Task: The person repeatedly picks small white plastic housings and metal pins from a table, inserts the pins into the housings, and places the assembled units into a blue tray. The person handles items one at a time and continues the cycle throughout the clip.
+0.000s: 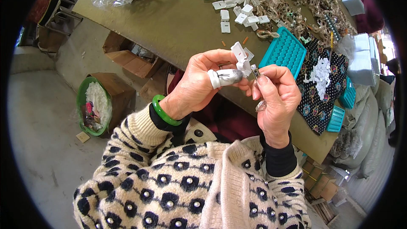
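My left hand (193, 76) is closed on a small white plastic case (238, 51) with hinged-looking flaps, held above the table's near edge. A smudged white wrap (224, 78) covers its thumb, and a green bangle (164, 110) circles the wrist. Pinched between the thumb and fingers of my right hand (277, 97) is a small electronic part (255, 71) with a metallic end. It is right beside the case; whether they touch I cannot tell. A small coil of clear-coated wire (261, 106) hangs below my right fingers.
White cases (241, 10) and tangled wired parts (292, 0) cover the table's far side. A teal tray (284, 53) lies beyond my right hand, near a patterned cloth (311, 106) bearing white pieces (321, 77). A green basket (80, 101) and open carton (131, 57) stand on the left floor.
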{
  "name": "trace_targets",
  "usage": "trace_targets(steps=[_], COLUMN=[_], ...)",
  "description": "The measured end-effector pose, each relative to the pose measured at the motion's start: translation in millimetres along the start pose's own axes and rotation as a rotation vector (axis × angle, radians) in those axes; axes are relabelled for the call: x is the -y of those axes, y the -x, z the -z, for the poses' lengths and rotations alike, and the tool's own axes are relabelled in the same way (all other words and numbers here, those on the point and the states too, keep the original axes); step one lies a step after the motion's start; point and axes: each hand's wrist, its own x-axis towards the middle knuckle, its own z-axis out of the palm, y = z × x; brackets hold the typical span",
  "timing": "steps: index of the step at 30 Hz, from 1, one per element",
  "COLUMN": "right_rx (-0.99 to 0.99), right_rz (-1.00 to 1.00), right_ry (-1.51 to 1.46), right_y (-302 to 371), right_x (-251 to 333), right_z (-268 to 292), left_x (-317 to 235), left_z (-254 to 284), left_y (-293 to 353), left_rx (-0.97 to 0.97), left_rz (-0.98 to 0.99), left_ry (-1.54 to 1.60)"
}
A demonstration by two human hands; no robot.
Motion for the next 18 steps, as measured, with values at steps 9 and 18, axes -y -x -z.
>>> trace_targets(steps=[9, 18], right_rx=[-0.024, 0.045], right_rz=[-0.133, 0.35], right_ry=[0.049, 0.57], right_y=[7, 11], right_x=[4, -5], right_z=[-9, -8], left_x=[8, 2], left_z=[1, -2], left_y=[1, 6], left_rx=[-0.021, -0.035], left_rz=[-0.148, -0.15], left_ry=[-0.029, -0.137])
